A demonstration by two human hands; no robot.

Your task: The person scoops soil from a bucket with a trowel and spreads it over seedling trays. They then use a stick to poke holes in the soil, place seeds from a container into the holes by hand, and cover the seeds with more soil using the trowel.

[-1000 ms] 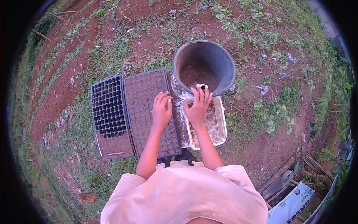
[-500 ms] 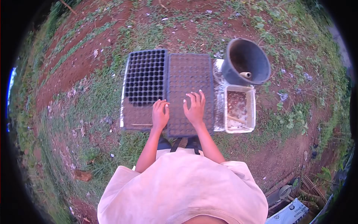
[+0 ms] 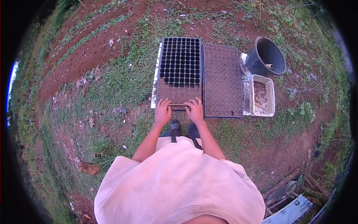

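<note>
A seedling tray (image 3: 180, 63) lies at the left, its far cells hollow and its near part covered with brown soil. Across its near end lies a thin wooden stick (image 3: 179, 105). My left hand (image 3: 162, 112) is closed on the stick's left end, and my right hand (image 3: 195, 111) grips the right end; the palms are hidden from above. Beside it, a second seedling tray (image 3: 222, 80) has soil in its cells, with one dark hollow near its front right corner.
Right of the trays stands a dark bucket (image 3: 257, 59) with a pale tube-like piece in it. Nearer is a cream plastic basket (image 3: 271, 98) holding seed-like bits and a stick. White sheeting (image 3: 246, 106) shows under the trays. Grass and bare soil surround everything.
My hands have moved from over the trays to the left tray's near end and taken hold of the stick. The view has shifted, so the trays appear farther right and higher.
</note>
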